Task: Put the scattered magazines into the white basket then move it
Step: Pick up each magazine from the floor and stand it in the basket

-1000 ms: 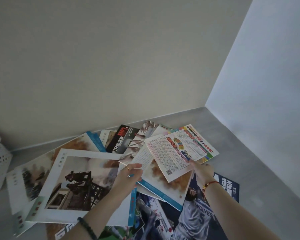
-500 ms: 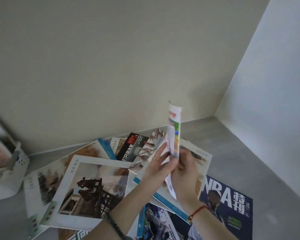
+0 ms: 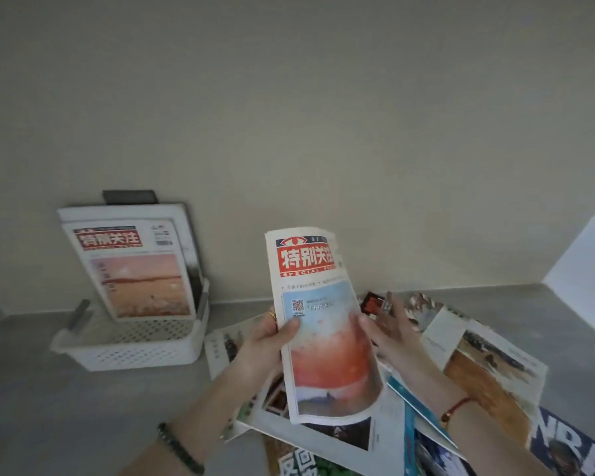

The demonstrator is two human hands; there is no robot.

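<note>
I hold a magazine (image 3: 323, 324) with a red title block and an orange cover picture upright above the pile. My left hand (image 3: 265, 341) grips its left edge, thumb on the cover. My right hand (image 3: 389, 328) touches its right edge with the fingers spread behind it. The white basket (image 3: 131, 352) stands on the floor at the left against the wall, with a similar red-titled magazine (image 3: 134, 269) leaning upright inside it, others behind. Scattered magazines (image 3: 478, 365) lie on the floor under and right of my hands.
A beige wall (image 3: 289, 115) runs behind everything and meets a white wall (image 3: 591, 255) at the right corner. Grey floor (image 3: 49, 407) shows at the lower left, in front of the basket. A blue NBA magazine (image 3: 571, 444) lies at the lower right.
The magazine has been lifted off the pile and turned so its red-titled cover faces me. The view has swung left, bringing the basket into sight.
</note>
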